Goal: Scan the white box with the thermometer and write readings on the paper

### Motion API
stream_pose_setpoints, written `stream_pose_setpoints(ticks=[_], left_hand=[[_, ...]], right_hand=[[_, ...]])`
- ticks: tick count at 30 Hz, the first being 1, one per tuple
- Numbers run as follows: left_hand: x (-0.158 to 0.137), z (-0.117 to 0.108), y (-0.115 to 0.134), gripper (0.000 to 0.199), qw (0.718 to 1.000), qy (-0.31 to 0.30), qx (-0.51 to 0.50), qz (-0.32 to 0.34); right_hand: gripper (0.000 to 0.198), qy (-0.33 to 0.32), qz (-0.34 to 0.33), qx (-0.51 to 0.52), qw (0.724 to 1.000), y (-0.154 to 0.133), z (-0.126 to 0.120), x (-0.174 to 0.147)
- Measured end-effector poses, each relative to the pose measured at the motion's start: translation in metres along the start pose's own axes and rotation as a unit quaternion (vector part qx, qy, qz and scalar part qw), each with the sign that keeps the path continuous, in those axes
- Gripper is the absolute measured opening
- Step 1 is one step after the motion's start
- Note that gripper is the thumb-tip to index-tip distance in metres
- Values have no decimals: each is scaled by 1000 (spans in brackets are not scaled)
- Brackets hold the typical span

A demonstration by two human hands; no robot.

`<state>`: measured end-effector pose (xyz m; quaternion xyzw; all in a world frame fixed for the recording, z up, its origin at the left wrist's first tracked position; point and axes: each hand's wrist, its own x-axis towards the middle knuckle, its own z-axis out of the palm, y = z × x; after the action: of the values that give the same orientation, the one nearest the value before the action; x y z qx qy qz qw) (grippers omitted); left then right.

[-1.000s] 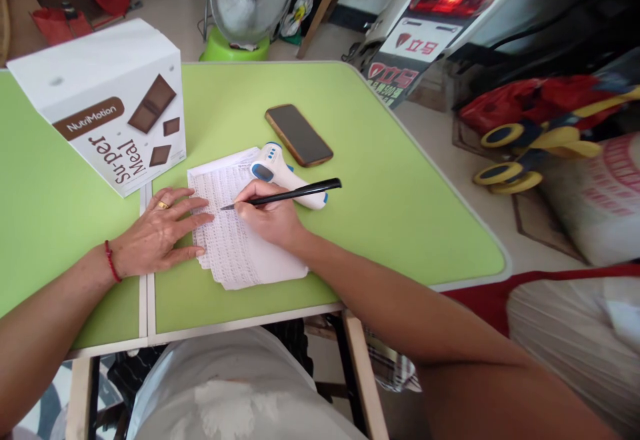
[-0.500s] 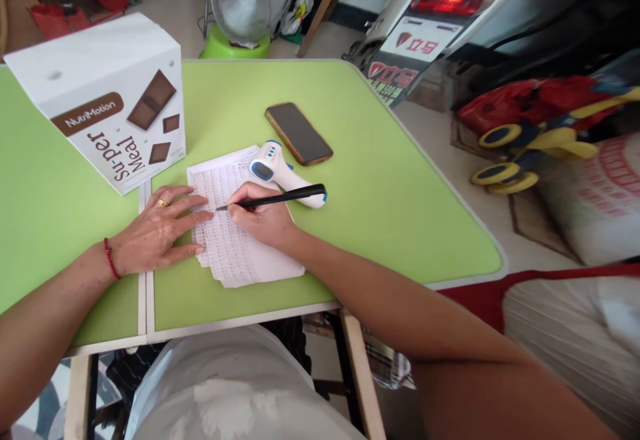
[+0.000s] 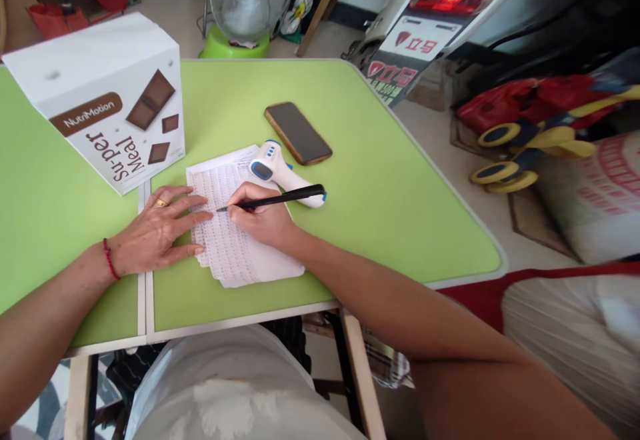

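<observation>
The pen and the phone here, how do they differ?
The pen is slim and rod-like, while the phone is a broad, flat slab.
The pen is held slanted in the right hand, tip toward the written paper; the phone lies flat on the green table, held by neither hand.
The pen is black, whereas the phone has a brownish edge around its dark screen.
Both are longer than wide.

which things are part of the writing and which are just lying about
In use:
black pen, in the right hand
written-on paper, under the left hand

Seemingly just lying about:
phone
white-and-blue thermometer
NutriMotion box
</observation>
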<state>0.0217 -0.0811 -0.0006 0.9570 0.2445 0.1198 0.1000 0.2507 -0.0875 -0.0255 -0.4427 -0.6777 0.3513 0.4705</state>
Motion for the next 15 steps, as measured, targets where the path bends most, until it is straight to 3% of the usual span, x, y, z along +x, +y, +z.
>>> stream_pose_setpoints(ticks=[15], left_hand=[[1,0,1,52,1000,-1,-17,-7]], right_hand=[[8,-2,21,-25,999,-1,-1,1]])
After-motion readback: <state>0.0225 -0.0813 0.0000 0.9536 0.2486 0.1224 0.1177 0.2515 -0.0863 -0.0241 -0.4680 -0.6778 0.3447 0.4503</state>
